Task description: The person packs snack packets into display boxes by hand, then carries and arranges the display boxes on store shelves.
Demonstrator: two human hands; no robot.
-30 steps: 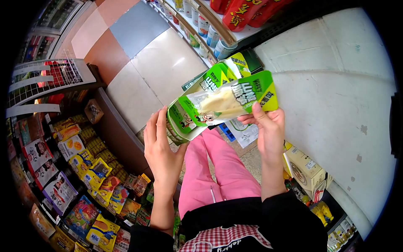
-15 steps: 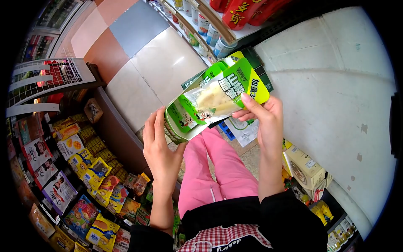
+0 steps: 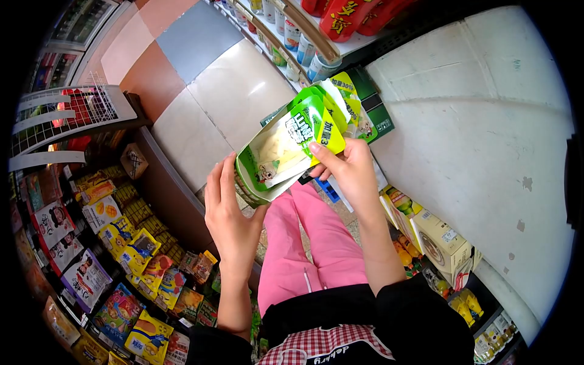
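Note:
A green display box (image 3: 246,187) with a pale inside is tilted in front of me over the floor. My left hand (image 3: 230,213) is closed around its near left end, thumb apart from the fingers. In my right hand (image 3: 348,173) a green and yellow snack packet (image 3: 298,131) with a clear window is pinched at its yellow end, the thumb on top. The packet's other end lies inside the box. Behind it, more green and yellow packaging (image 3: 344,88) shows, partly covered.
Snack bags (image 3: 146,337) fill the rack on the left. Cans (image 3: 292,38) and red packs (image 3: 344,24) stand on the far shelf. A dark green carton (image 3: 378,112) sits beyond the box. At right are a white surface (image 3: 486,152) and a beige carton (image 3: 441,237).
My right hand has moved left and down with the packet, which sits deeper in the display box. More packaging behind it is uncovered. My left hand has hardly moved.

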